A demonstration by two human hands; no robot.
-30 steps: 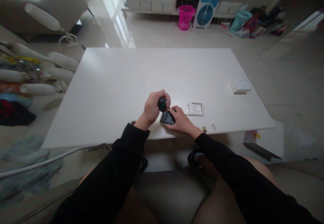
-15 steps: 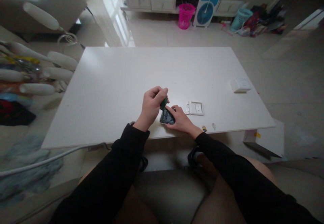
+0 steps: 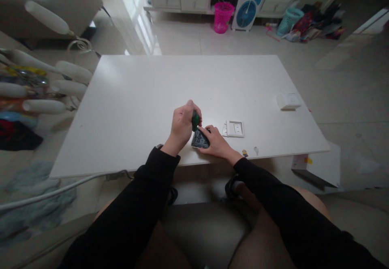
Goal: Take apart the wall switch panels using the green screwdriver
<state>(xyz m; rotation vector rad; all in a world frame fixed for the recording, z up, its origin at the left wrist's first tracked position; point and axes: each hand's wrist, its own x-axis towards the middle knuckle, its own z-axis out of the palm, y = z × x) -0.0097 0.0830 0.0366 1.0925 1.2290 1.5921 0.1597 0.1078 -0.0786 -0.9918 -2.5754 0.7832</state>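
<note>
My left hand (image 3: pixel 181 124) is closed around the green handle of a screwdriver (image 3: pixel 195 120), held upright with its lower end at the top edge of a black-backed wall socket (image 3: pixel 199 139). The shaft and tip cannot be made out. My right hand (image 3: pixel 216 143) grips the socket from the right, thumb and fingers around its edges, and presses it on the white table (image 3: pixel 146 99). The socket lies with its dark, ribbed back up. Just right of that hand is a white switch-plate frame (image 3: pixel 235 129) with a socket face inside.
A white box-shaped socket (image 3: pixel 288 101) stands near the table's right edge. By the front edge lie a small yellow-and-blue sticker (image 3: pixel 244 153) and a small pale object (image 3: pixel 256 150). A white cable (image 3: pixel 69 188) runs along the front left. Lamp arms (image 3: pixel 73 71) rise at left.
My left hand has turned around the screwdriver handle, its thumb now pointing up and more of the green showing. The right hand and the socket have stayed in place.
</note>
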